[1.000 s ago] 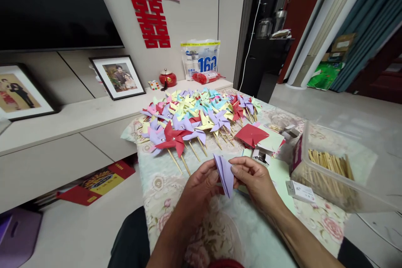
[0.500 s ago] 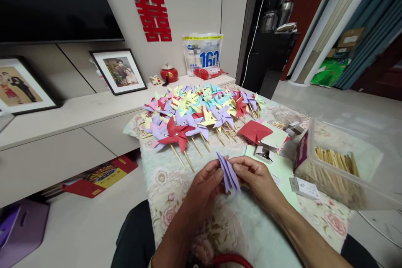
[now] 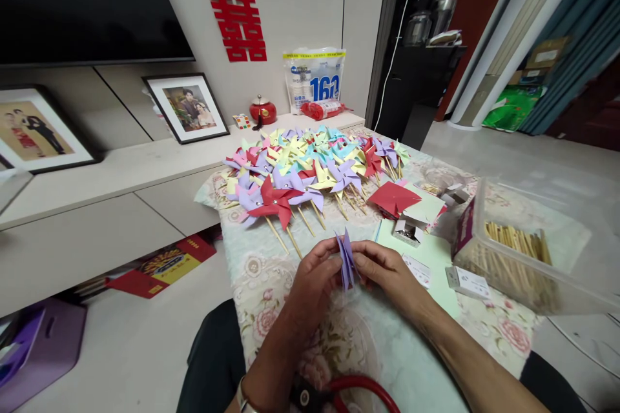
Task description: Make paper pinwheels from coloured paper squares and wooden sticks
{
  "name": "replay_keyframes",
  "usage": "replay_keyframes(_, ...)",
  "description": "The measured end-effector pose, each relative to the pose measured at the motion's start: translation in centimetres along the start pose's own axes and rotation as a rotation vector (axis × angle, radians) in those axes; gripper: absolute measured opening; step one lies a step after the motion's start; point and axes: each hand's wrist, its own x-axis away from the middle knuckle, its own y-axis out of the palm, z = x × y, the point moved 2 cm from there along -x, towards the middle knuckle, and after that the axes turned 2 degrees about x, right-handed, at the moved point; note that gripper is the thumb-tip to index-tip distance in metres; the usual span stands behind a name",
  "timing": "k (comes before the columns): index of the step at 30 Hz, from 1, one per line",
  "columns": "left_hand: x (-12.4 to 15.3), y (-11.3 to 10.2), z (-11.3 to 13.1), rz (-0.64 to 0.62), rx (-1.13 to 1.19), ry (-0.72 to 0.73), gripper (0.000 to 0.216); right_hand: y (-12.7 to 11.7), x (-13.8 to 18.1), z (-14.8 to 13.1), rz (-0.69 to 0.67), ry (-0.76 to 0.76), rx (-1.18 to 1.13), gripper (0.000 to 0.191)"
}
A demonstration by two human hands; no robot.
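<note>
Between my two hands, above the near part of the table, is a piece of folded purple paper (image 3: 347, 263) seen almost edge-on. My left hand (image 3: 317, 277) pinches its left side with thumb and fingers. On the other side, my right hand (image 3: 382, 268) grips the right edge the same way. Beyond them lies a pile of paper pinwheels (image 3: 310, 164) on wooden sticks, with a red pinwheel (image 3: 272, 201) nearest. A red-handled tool (image 3: 363, 387), partly cut off by the frame, rests below my hands.
At right stands a clear plastic box (image 3: 508, 258) of wooden sticks, beside a small white box (image 3: 467, 282). An open small box (image 3: 409, 231) of metal bits sits near red folded paper (image 3: 393, 199). Light green sheets (image 3: 438, 271) lie under these. Framed photos (image 3: 188, 106) line the cabinet.
The purple paper has turned more edge-on and narrower between my hands, which have shifted slightly. More of the red-handled tool shows at the bottom as the view moved a little.
</note>
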Motion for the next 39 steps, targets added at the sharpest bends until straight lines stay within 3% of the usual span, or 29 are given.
replay_keyframes(17,-0.2,-0.9,0.1,0.048,-0.034,0.041,0.028,0.1,-0.1,0.0,-0.030,-0.039,-0.152,0.035)
replay_keyframes(26,-0.2,-0.7,0.3,0.097,0.034,0.027,0.031,0.0,-0.2,-0.1,0.094,-0.012,-0.223,0.037)
replay_keyframes(31,-0.1,-1.0,0.1,0.080,0.075,0.013,0.041,-0.4,-0.2,0.1,0.185,-0.039,-0.198,0.030)
replay_keyframes(39,0.0,-1.0,0.1,0.091,0.053,0.043,0.038,-0.5,-0.4,0.0,0.249,-0.074,-0.255,0.017)
